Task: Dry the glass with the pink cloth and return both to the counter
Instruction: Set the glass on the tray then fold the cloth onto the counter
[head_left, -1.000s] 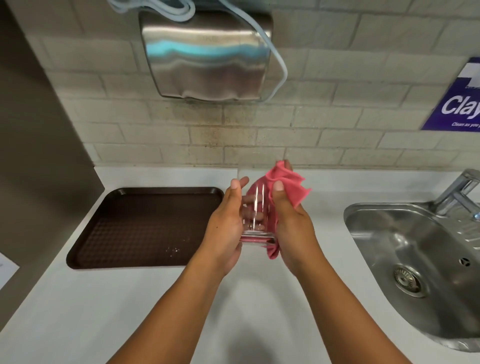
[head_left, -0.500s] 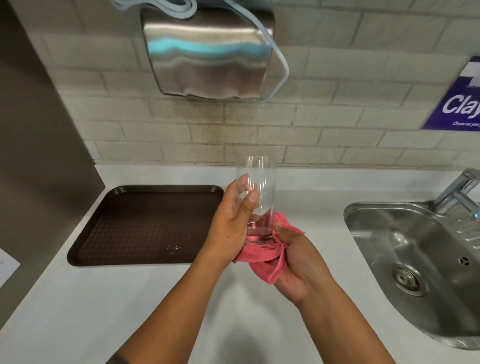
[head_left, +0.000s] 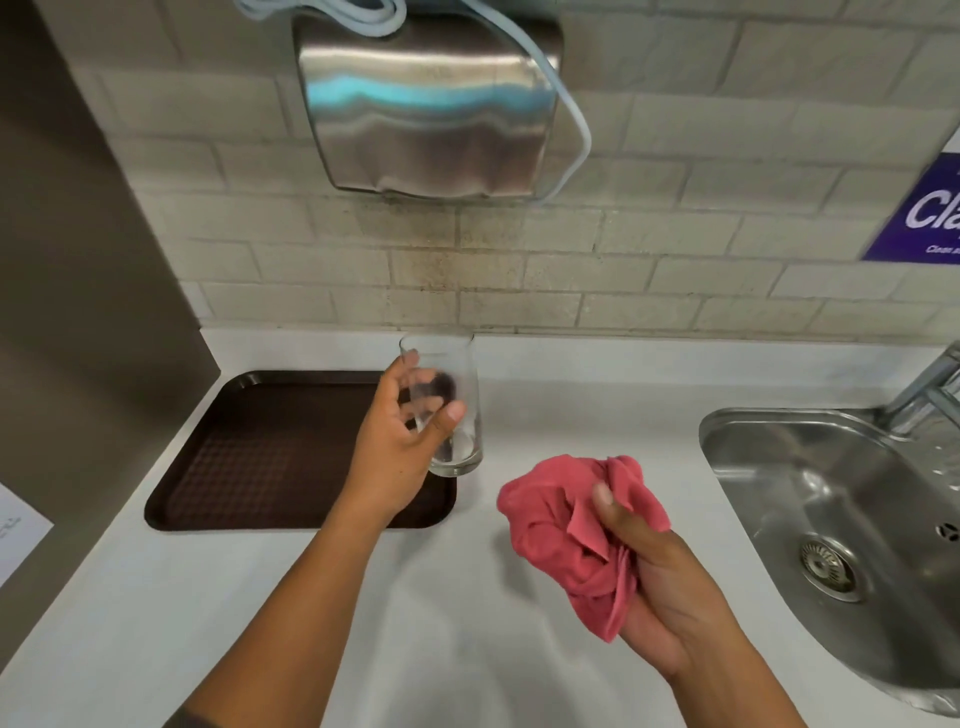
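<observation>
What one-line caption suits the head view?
Left hand holds an upright glass; right hand clutches the bunched pink cloth above the counter.

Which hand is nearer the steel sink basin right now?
Right. The right hand, bunching the pink cloth, is just beside the sink; the left hand, holding the clear glass, is over the brown tray.

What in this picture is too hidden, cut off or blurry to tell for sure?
- Purple sign, head view: cut off by the right edge, so its wording is incomplete.
- Tap: also cropped at the right edge.
- Glass: whether it rests on the counter; the left hand hides part of it.
- Pink cloth: the bunched folds and right hand hide its shape.
- Paper: print too small.
</observation>
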